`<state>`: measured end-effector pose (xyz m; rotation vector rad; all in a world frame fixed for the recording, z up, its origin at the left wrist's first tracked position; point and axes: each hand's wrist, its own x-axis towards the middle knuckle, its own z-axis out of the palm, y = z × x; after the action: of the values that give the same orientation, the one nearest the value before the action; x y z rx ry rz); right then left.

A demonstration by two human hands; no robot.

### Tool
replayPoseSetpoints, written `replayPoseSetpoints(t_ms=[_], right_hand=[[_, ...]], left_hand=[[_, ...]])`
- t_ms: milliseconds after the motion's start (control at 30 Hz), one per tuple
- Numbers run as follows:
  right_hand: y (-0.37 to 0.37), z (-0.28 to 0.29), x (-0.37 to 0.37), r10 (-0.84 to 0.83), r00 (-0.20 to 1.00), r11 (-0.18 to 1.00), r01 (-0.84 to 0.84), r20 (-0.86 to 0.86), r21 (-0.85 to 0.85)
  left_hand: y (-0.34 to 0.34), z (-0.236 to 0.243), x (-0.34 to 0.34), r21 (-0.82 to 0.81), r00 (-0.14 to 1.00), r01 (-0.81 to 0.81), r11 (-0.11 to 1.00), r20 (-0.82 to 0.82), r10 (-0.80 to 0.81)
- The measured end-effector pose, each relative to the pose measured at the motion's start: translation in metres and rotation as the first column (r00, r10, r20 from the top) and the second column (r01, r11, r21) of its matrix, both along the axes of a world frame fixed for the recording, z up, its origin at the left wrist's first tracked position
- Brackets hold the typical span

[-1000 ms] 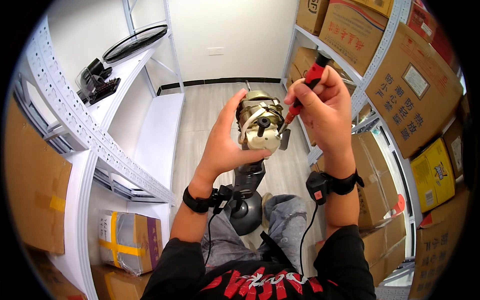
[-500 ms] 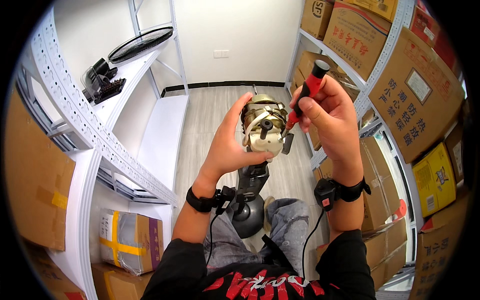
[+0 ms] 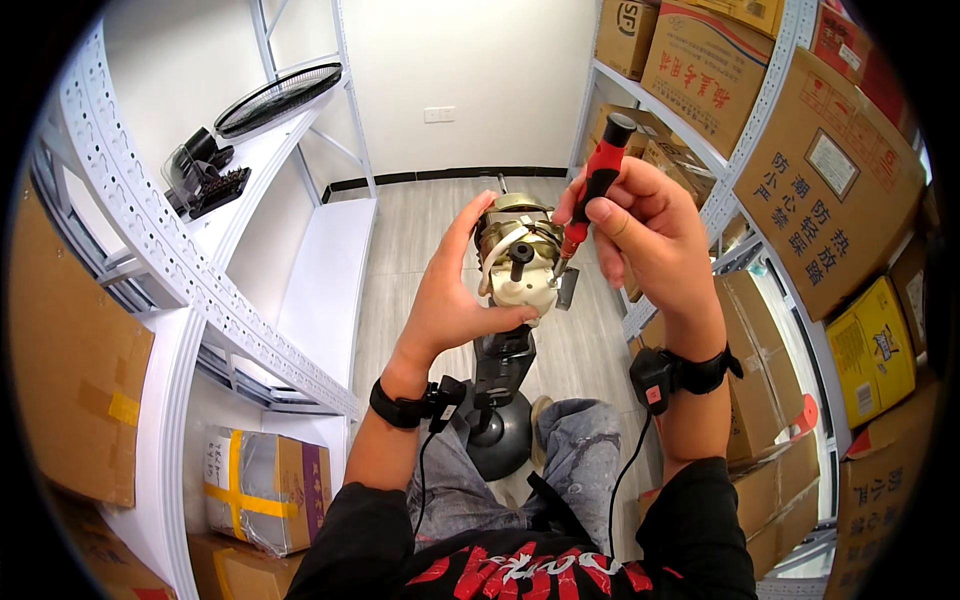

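A bared fan motor [image 3: 522, 290] with a cream rear housing, wires and a black knob tops a black fan stand [image 3: 505, 365], whose round base [image 3: 500, 440] rests on the floor between my legs. My left hand [image 3: 448, 298] grips the motor from its left side, thumb at the near edge and fingers along the far side. In my right hand [image 3: 655, 222] is a red and black screwdriver [image 3: 600, 172], held by its handle between thumb and fingers. Its shaft slants down to the right side of the motor housing, where the tip appears to touch.
On the left shelf [image 3: 255, 150] lie a black fan grille [image 3: 278, 100], a hairbrush [image 3: 222, 190] and dark plastic parts [image 3: 195, 155]. Lower left sits a taped box [image 3: 265, 485]. Cardboard boxes [image 3: 825, 185] and a yellow package [image 3: 872, 355] crowd the right shelving.
The screwdriver and my right hand have shifted slightly left, and the handle has turned a little. My left hand still holds the motor.
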<state>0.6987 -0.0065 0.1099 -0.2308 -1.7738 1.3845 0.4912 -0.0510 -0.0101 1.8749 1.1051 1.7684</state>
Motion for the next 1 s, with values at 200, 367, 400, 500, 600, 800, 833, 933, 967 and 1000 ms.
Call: replayPoseSetpoints(t_ms=[200, 367, 400, 500, 600, 800, 833, 933, 967, 1000], right_hand=[[0.0, -0.008, -0.002, -0.005, 0.995, 0.999, 0.001, -0.098, -0.036], [-0.01, -0.01, -0.007, -0.213, 0.974, 0.972, 0.219, -0.079, 0.081], [-0.01, -0.007, -0.008, -0.212, 0.975, 0.975, 0.216, -0.072, 0.055], [-0.009, -0.002, -0.005, -0.156, 0.988, 0.987, 0.157, -0.017, 0.046], [-0.012, 0.009, 0.004, -0.012, 0.997, 0.999, 0.008, 0.081, 0.048], [0.008, -0.003, -0.003, 0.014, 0.998, 1.0, -0.013, -0.06, 0.018], [0.008, -0.006, -0.002, -0.011, 0.998, 0.999, 0.013, -0.058, 0.036], [0.0, -0.009, -0.007, -0.096, 0.995, 0.993, 0.097, -0.026, 0.066], [-0.004, -0.009, -0.009, -0.129, 0.99, 0.988, 0.133, -0.053, 0.084], [-0.007, -0.009, -0.012, -0.161, 0.984, 0.98, 0.168, -0.081, 0.102]], left_hand=[[-0.002, 0.001, -0.003, -0.045, 0.999, 0.033, 0.998, -0.006, -0.033], [0.0, 0.001, 0.001, -0.013, 1.0, 0.006, 1.0, 0.004, -0.006], [-0.002, 0.001, 0.001, -0.013, 1.0, 0.003, 1.0, 0.008, -0.003], [-0.003, 0.004, 0.0, -0.021, 1.0, 0.002, 1.0, 0.012, -0.002], [-0.002, 0.003, -0.001, -0.014, 1.0, 0.003, 1.0, 0.01, -0.003], [-0.003, 0.003, 0.002, -0.018, 0.999, 0.03, 0.999, 0.043, -0.03], [-0.003, 0.004, 0.003, -0.02, 0.999, 0.03, 0.999, 0.042, -0.029], [-0.003, 0.002, -0.001, -0.025, 1.0, 0.013, 1.0, 0.027, -0.013], [-0.003, 0.003, -0.001, -0.027, 1.0, 0.011, 1.0, 0.021, -0.01], [-0.003, 0.003, -0.001, -0.028, 1.0, 0.008, 1.0, 0.016, -0.008]])
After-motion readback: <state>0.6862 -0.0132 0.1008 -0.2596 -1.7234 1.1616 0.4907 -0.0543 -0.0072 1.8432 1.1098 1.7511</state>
